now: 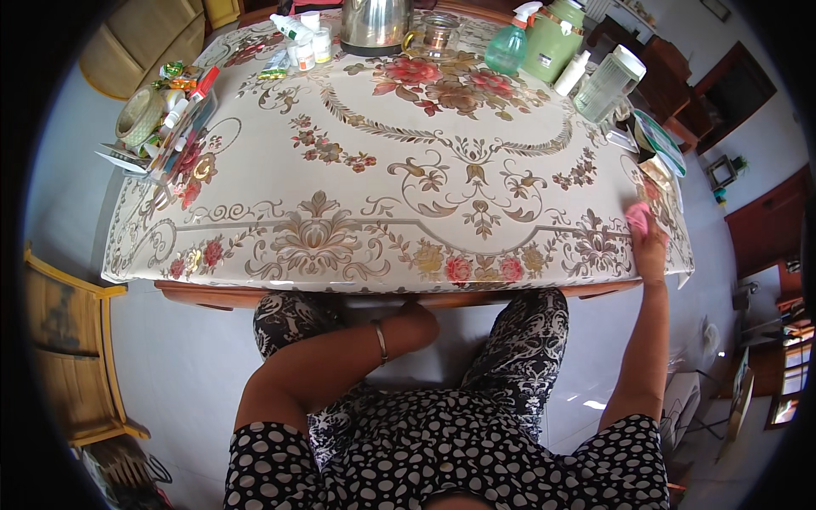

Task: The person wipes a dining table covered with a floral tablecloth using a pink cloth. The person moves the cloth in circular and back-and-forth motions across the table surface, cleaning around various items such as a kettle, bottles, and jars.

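Note:
At the right end of the table my right hand [651,248] is closed on a pink cloth [637,216], which lies against the flowered tablecloth [357,183]. That arm is stretched out over the table's right front corner. My left hand [415,328] is held low between my knees at the table's front edge, with a bracelet on its wrist. Its fingers are hidden, so their shape does not show. Just beyond the pink cloth, a flat pack with a green edge [660,143] lies near the right side.
A steel kettle [374,27], glass teapot [436,38], green spray bottle [508,47], green flask [554,42] and clear jug [609,85] stand along the back. A woven basket [140,116] sits among small items at left. A wooden chair [78,348] stands left of the table.

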Demonstrator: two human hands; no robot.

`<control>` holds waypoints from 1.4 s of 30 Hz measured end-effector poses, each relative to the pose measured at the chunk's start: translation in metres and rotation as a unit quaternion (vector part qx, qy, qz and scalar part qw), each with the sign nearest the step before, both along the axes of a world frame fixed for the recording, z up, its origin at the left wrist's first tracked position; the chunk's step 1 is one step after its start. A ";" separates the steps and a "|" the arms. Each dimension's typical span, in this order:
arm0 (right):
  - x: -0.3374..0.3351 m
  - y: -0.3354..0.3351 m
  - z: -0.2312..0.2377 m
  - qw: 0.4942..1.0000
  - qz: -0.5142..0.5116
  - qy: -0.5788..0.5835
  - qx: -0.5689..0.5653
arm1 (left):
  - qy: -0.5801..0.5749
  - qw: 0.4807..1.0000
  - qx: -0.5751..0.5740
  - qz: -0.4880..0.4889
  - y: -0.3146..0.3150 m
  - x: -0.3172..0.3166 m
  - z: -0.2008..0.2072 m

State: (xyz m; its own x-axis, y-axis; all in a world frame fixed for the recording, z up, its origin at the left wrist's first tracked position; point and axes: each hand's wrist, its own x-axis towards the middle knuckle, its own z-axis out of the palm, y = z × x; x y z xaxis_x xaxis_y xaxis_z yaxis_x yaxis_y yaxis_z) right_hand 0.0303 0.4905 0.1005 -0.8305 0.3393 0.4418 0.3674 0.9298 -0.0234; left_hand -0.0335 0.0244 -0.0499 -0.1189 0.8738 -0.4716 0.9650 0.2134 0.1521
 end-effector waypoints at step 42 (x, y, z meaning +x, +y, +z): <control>-0.248 -0.557 -0.001 0.810 0.582 -0.047 -0.060 | -0.026 0.998 0.057 0.028 0.011 0.008 -0.015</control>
State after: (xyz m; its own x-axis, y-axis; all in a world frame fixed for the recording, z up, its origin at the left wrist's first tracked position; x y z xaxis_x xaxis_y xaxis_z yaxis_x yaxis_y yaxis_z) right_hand -0.2177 -0.0661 0.0991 -0.6466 -0.6620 0.3789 -0.7506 0.6407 -0.1616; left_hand -0.0254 0.0352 -0.0649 -0.1465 0.9148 -0.3765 0.9421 0.2450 0.2288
